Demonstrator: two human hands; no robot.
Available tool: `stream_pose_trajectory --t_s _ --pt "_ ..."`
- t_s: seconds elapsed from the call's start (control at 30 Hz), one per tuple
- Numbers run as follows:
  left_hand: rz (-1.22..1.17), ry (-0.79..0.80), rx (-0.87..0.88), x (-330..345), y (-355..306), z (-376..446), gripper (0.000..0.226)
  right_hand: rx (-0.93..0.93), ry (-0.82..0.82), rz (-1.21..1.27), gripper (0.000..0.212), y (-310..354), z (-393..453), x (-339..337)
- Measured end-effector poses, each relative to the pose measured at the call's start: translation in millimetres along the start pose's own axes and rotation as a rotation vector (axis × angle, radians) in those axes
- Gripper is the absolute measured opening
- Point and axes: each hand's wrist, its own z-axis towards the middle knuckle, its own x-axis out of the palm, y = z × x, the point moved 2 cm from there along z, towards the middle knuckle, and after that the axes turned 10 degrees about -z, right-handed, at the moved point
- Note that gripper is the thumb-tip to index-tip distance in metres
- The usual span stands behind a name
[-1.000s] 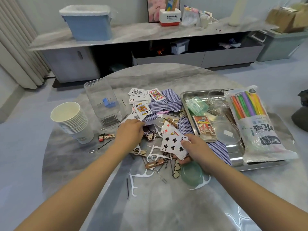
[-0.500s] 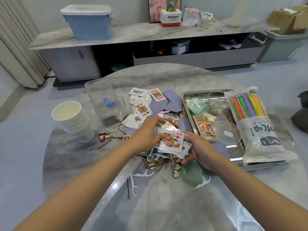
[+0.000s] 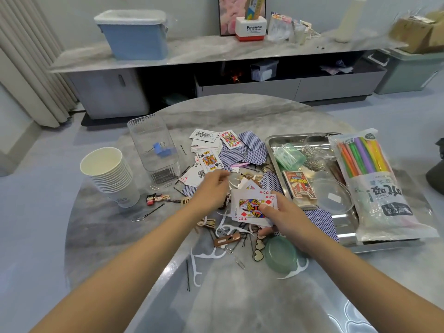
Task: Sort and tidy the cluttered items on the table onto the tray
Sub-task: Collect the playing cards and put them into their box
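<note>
My right hand (image 3: 286, 215) grips a small stack of playing cards (image 3: 249, 207) with a queen of diamonds on top, held just above the clutter at the table's middle. My left hand (image 3: 212, 188) reaches over loose cards (image 3: 209, 162) to the left of that stack, fingers curled down among them; whether it holds a card is hidden. More cards, some face down with blue backs (image 3: 249, 147), lie spread toward the steel tray (image 3: 271, 143) on the right. The tray holds a card box (image 3: 299, 183), a green container (image 3: 288, 156), a clear dish (image 3: 332, 195) and a bag of coloured straws (image 3: 370, 179).
A stack of paper cups (image 3: 108, 174) and a clear bin (image 3: 153, 147) with a blue clip and hairpins stand at the left. Floss picks (image 3: 204, 254), hair clips (image 3: 227, 240), bobby pins and a green lid (image 3: 280, 253) are scattered in front of my hands.
My left hand laid a card onto the stack in my right hand, then moved back left and up to the loose cards. The top card changed from clubs to the queen of diamonds.
</note>
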Motion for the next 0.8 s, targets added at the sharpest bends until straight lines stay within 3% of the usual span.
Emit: stream_pose_trajectory --t_s 0.07,0.13,0.3,0.47,0.57,0.7,0.8 --pt "0.387 -0.15 0.05 -16.0 15.1 12.6 0.04 -0.008 -0.036 0.032 0.02 0.7 3.3 0.3" --pt "0.634 -0.199 0.03 -22.9 31.7 19.0 0.043 -0.015 -0.057 0.051 0.017 2.2 7.3 2.6" --pt "0.797 -0.156 -0.044 -25.1 49.7 22.7 0.042 -0.025 -0.049 0.026 0.02 5.4 16.7 10.4" --pt "0.715 -0.187 -0.051 -35.8 45.9 20.4 0.037 -0.023 -0.056 0.147 0.021 16.9 28.6 25.9" --pt "0.656 -0.208 -0.12 -35.6 44.3 24.5 0.053 0.017 -0.146 0.168 0.021 24.8 38.1 31.7" --pt "0.482 -0.197 -0.225 -38.6 43.6 30.0 0.073 -0.025 -0.231 0.009 0.02 32.5 45.6 32.2" --pt "0.326 -0.202 -0.247 -41.7 44.4 29.2 0.057 -0.034 -0.258 -0.071 0.013 31.3 51.3 27.5"
